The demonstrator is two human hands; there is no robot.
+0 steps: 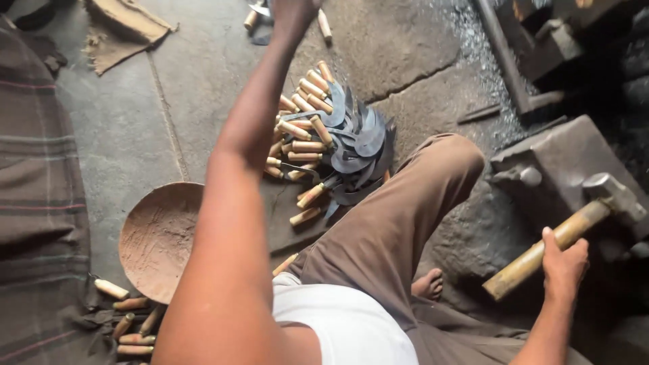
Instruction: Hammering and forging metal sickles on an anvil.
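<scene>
My left arm stretches far forward and my left hand (292,12) is at the top edge of the head view, near some small tools on the floor; its fingers are cut off by the frame. A hammer (566,234) with a wooden handle is gripped in my right hand (564,262), its metal head resting on a dark iron anvil block (561,159). A pile of curved sickle blades with wooden handles (331,138) lies on the stone floor beside my bent knee.
A round rusty metal pan (157,238) sits at lower left, with several more wooden-handled blades (128,324) near it. A striped cloth (34,189) covers the left side. A sack piece (122,30) lies at the top. Metal bars and filings are at upper right.
</scene>
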